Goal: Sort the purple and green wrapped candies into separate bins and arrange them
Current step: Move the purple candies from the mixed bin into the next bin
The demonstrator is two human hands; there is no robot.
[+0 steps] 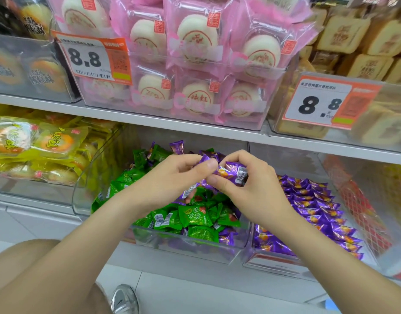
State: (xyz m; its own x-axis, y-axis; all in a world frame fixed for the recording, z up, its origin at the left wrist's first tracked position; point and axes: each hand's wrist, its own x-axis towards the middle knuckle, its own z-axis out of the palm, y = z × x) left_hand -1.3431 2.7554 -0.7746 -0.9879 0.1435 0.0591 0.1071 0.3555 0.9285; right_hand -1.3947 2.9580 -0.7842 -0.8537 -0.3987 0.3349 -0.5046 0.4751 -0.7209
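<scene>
A clear bin (190, 247) on the lower shelf holds mostly green wrapped candies (192, 217) with a few purple ones mixed in at the back and front. To its right, a second clear bin (274, 264) holds purple wrapped candies (317, 209) laid in neat rows. Both hands hover over the green bin. My left hand (172, 175) pinches purple candies between thumb and fingers. My right hand (247, 184) grips a purple candy (231, 173) with a barcode showing. The two hands meet at the candies.
Yellow-wrapped pastries (36, 146) fill the bin to the left. A bin with red-patterned packets (362, 207) stands at the right. Above, a shelf carries pink-wrapped buns (195, 64) and price tags (93, 57). My knee and a shoe (124, 300) show below.
</scene>
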